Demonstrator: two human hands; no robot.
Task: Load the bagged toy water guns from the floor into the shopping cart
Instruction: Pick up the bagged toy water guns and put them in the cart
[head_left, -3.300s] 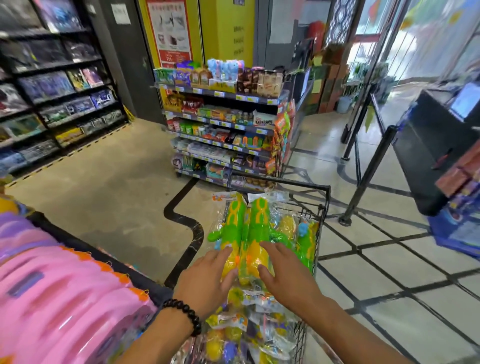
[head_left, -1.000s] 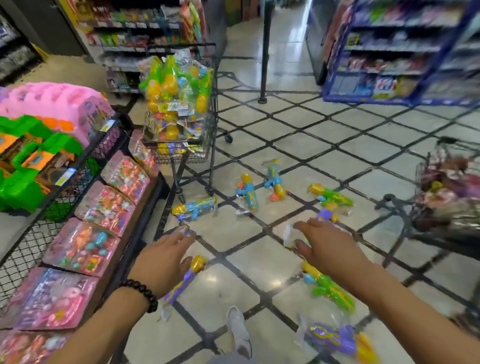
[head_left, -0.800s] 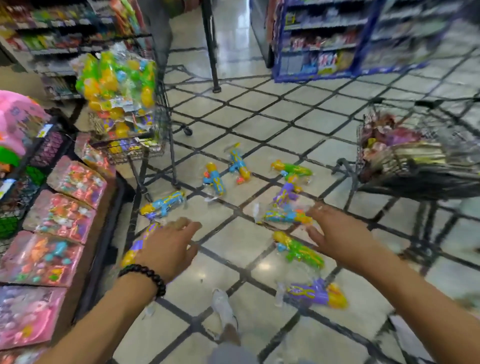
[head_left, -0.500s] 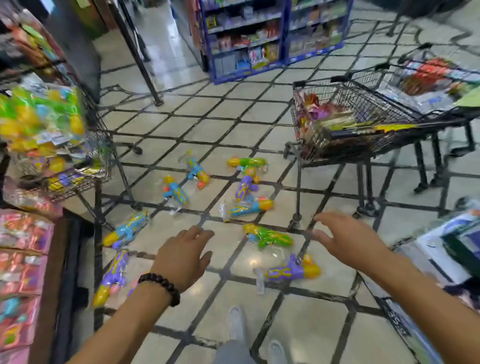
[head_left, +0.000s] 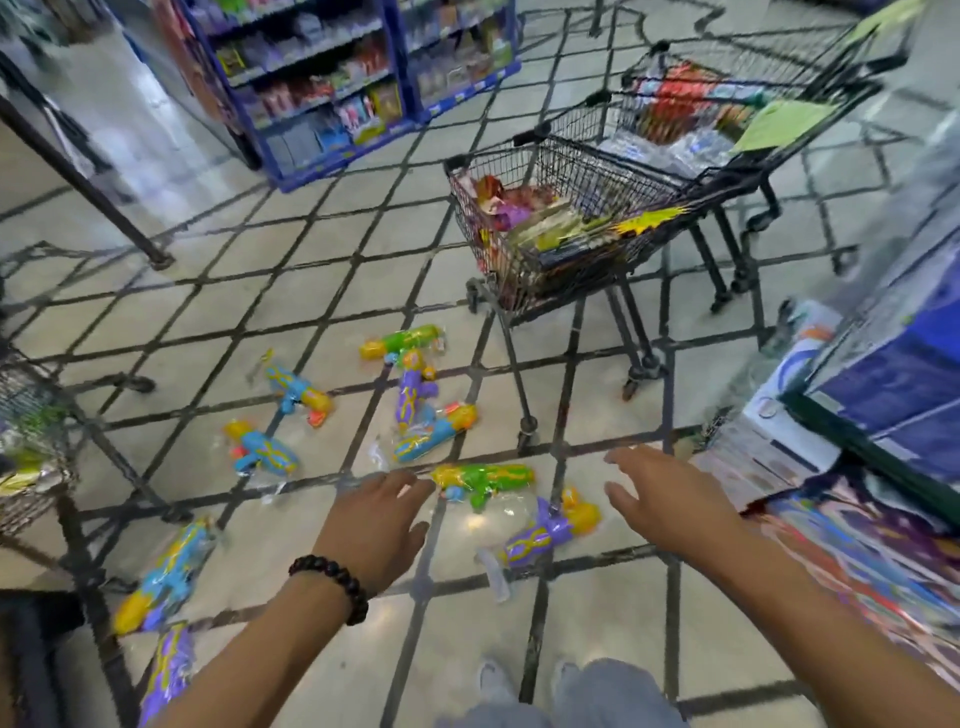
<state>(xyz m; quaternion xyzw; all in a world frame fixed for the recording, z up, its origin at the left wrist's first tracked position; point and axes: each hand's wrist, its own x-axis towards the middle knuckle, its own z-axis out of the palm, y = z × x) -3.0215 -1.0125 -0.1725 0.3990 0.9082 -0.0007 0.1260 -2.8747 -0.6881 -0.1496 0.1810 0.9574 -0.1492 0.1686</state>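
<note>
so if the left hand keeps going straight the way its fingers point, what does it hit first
Most likely the green bagged water gun: the left hand is open, fingers aimed toward its yellow nose just ahead. Depth is unclear, since the hand may be well above the floor.

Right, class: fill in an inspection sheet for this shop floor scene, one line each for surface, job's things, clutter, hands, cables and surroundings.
Surface: pale tiled floor with dark diagonal lines.
Job's things: bagged toy water guns scattered on the floor, among them a green and yellow one and a purple and yellow one.
Clutter: black wire shopping cart holding coloured packets.
Hands: left hand and right hand open above the guns, holding nothing.
Cables: nothing seen.
Surroundings: blue shelving stocked with goods, blurred.
</note>
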